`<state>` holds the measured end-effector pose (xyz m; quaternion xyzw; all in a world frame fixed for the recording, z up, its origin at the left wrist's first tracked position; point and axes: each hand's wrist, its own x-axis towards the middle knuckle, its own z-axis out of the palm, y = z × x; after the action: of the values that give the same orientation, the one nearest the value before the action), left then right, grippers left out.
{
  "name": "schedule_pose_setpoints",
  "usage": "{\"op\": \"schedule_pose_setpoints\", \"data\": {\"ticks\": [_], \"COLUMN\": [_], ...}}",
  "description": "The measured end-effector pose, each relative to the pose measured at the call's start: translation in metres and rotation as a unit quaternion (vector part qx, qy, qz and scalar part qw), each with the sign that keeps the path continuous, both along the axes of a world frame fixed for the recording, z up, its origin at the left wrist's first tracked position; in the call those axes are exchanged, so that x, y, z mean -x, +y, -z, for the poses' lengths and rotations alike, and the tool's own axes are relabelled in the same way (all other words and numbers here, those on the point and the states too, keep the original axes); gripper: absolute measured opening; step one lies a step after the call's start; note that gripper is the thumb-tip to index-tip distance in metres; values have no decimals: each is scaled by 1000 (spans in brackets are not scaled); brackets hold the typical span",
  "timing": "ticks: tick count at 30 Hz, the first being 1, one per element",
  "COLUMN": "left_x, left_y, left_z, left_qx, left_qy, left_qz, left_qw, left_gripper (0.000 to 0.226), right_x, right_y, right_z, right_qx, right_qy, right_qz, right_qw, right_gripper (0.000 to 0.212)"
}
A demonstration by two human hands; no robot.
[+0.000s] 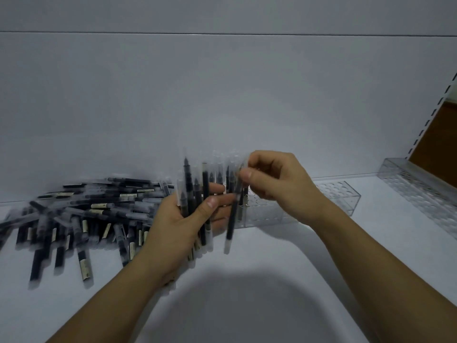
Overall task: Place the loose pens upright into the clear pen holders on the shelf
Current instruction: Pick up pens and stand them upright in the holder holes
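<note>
A heap of loose black pens with clear caps (81, 219) lies on the white shelf at the left. My left hand (173, 226) grips a bundle of several pens (195, 194), held upright in front of the clear pen holder (329, 199). My right hand (274, 179) pinches the clear cap end of one pen (232, 219) between thumb and fingers; that pen hangs almost vertical, just right of the bundle. A few pens seem to stand in the holder behind my hands, blurred.
A second clear holder (418, 191) with rows of round holes runs along the right side of the shelf. The white back wall (222, 95) stands close behind. A slotted shelf upright (430, 115) rises at the far right.
</note>
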<state>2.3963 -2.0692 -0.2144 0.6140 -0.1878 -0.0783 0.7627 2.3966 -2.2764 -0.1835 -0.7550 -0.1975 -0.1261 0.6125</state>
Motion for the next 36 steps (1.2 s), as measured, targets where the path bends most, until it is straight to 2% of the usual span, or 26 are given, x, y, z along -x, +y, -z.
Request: {"op": "schedule_pose_setpoints", "data": {"ticks": [5, 7, 10, 13, 18, 21, 23, 27, 32, 36], "left_x": [-4, -5, -7, -8, -9, -10, -9, -4, -2, -1], "left_y": [2, 3, 3, 3, 3, 4, 4, 3, 0, -1], "left_z": [2, 2, 2, 2, 2, 2, 2, 1, 3, 5], "left_qx": [-18, -47, -58, -58, -58, -62, -56, -50, -39, -34], "left_qy": [0, -15, -23, -24, -17, -21, -28, -39, -23, -1], "left_qz": [-34, -42, -48, -51, -54, -62, -66, -51, -24, -17], "left_qw": [999, 998, 997, 997, 997, 996, 996, 997, 999, 999], "left_gripper": [21, 20, 21, 21, 21, 22, 21, 23, 25, 31], "right_x": [-7, -11, -17, -21, -22, -22, -22, -22, -20, -17], "right_y": [-19, -28, -37, -40, -36, -32, -30, -28, -25, -21], "right_z": [-8, -5, 3, 6, 5, 5, 6, 10, 16, 19], "right_qx": [-203, -248, -295, -328, -308, -311, -287, -160, 2, 101], "right_qy": [55, 90, 148, 176, 190, 159, 105, 29, -63, -108], "right_qz": [100, 138, 182, 198, 187, 197, 225, 270, 270, 249], "right_qw": [973, 955, 926, 907, 913, 916, 925, 949, 961, 957], "right_gripper": [14, 20, 15, 9, 9, 13, 17, 17, 14, 16]}}
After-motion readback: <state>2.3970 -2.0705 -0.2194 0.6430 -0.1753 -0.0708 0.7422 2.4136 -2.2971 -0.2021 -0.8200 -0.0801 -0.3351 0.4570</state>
